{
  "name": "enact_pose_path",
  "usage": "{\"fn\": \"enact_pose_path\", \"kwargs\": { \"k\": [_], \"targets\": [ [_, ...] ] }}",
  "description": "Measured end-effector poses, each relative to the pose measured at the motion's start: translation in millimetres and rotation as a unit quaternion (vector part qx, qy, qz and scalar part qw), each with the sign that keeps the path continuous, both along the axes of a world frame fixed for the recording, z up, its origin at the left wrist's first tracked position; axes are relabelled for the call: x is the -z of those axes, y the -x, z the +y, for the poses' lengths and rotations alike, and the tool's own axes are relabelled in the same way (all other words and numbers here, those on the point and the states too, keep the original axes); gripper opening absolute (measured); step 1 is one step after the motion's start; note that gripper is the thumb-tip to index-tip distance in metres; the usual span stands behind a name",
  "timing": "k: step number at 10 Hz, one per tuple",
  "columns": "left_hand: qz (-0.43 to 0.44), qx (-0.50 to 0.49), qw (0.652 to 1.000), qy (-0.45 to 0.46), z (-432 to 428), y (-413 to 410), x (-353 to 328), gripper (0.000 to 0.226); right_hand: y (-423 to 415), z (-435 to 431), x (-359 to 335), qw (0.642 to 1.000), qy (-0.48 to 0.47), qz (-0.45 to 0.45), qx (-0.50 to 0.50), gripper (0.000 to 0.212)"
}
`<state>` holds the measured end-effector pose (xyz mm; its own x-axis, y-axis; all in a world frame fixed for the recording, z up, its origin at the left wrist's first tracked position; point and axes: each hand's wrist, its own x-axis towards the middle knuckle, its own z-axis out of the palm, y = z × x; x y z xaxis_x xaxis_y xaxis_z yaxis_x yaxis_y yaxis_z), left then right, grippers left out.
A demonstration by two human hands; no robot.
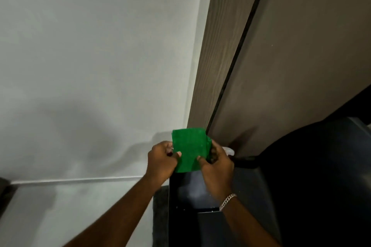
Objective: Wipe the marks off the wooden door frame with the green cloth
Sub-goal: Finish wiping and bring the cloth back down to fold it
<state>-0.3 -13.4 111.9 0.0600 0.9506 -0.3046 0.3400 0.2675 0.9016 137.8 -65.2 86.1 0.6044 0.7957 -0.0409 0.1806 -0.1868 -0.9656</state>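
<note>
While both hands pinch it from either side, the green cloth (189,149) hangs spread between them as a folded, roughly rectangular piece, its top edge level with the foot of the wooden door frame (218,50) and its lower edge just over the rim of a glossy black surface (192,196). It is held in the air in front of the frame, and the view does not show whether it touches the wood. The left hand (161,161) is closed on the cloth's left edge, thumb on the front face and the other fingers curled behind. The right hand (215,166) grips the right edge, thumb pressed on the front near the lower corner, with bunched green fabric showing between its fingers. A silver chain bracelet (227,201) sits on the right wrist.

Just past the right hand, a small white object (228,150) shows partly; what it is cannot be told. The frame runs as a brown, grained strip from the cloth to the top edge of the view, with a dark narrow gap along its right side and the plain brown door panel (301,56) beyond that. Left of the frame stands a pale wall (90,56), where the person's shadow falls. A white ledge line (76,181) crosses the wall low down. Dark, dim space fills the lower right corner.
</note>
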Motion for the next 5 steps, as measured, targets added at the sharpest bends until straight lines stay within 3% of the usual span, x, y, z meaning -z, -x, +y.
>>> {"fn": "enact_pose_path", "kwargs": {
  "k": [1, 2, 3, 4, 5],
  "targets": [
    [0.050, -0.017, 0.998, 0.034, -5.7, -3.0, 48.1, 0.013, 3.3, -2.1, 46.7, 0.997, 0.071, -0.005, -0.002, 0.053],
    [0.078, -0.022, 0.994, 0.073, -6.0, -9.0, 114.5, 0.037, 4.0, 3.1, 108.8, 0.990, 0.135, 0.032, -0.011, 0.054],
    [0.075, -0.008, 0.993, 0.089, -4.5, -11.6, 145.7, 0.053, 0.3, 8.0, 145.3, 0.987, 0.160, 0.021, -0.021, 0.050],
    [0.017, 0.025, 0.994, 0.101, -5.2, -10.2, 157.2, 0.066, -4.0, 10.0, 165.4, 0.981, 0.190, -0.008, -0.039, 0.055],
    [0.014, 0.037, 0.995, 0.092, -11.9, -5.5, 154.9, 0.066, -2.8, 3.3, 158.3, 0.981, 0.179, -0.045, -0.065, 0.059]
  ]
}}
